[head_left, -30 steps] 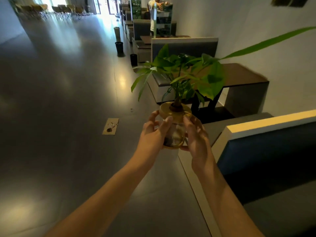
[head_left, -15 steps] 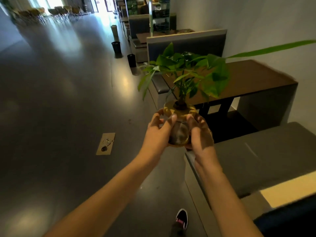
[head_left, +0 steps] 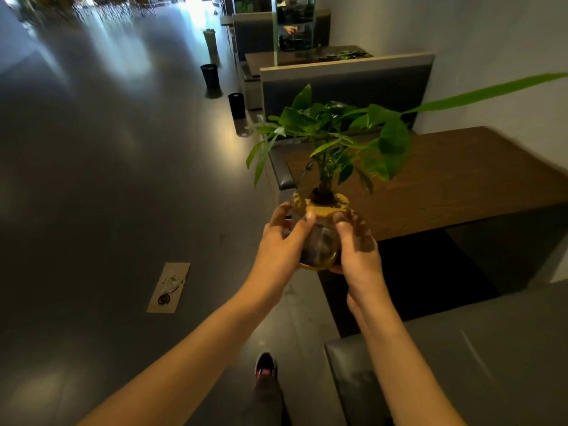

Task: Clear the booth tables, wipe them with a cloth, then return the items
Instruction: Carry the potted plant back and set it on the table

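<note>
I hold the potted plant (head_left: 322, 210) out in front of me with both hands, in the air just off the near corner of the brown booth table (head_left: 461, 179), not resting on it. My left hand (head_left: 282, 241) wraps the left side of the round glass vase (head_left: 321, 247), thumb across the front of the glass and fingers curled round the back just under the yellow collar (head_left: 319, 207). My right hand (head_left: 356, 250) cups the right side and the base, thumb up against the collar, fingers curled behind. The stem rises upright from the collar and its green leaves (head_left: 335, 130) spread over the table's edge, one long leaf reaching far to the right. A grey bench seat (head_left: 461, 358) lies just below my right forearm, and the padded backrest (head_left: 344, 84) of the facing bench stands beyond the table. On the dark, shiny floor (head_left: 107, 179) to my left sits a floor socket plate (head_left: 169, 287), and further up the aisle two black bins (head_left: 236, 105) stand near the booths. My shoe (head_left: 266, 365) shows at the bottom, between my arms.
</note>
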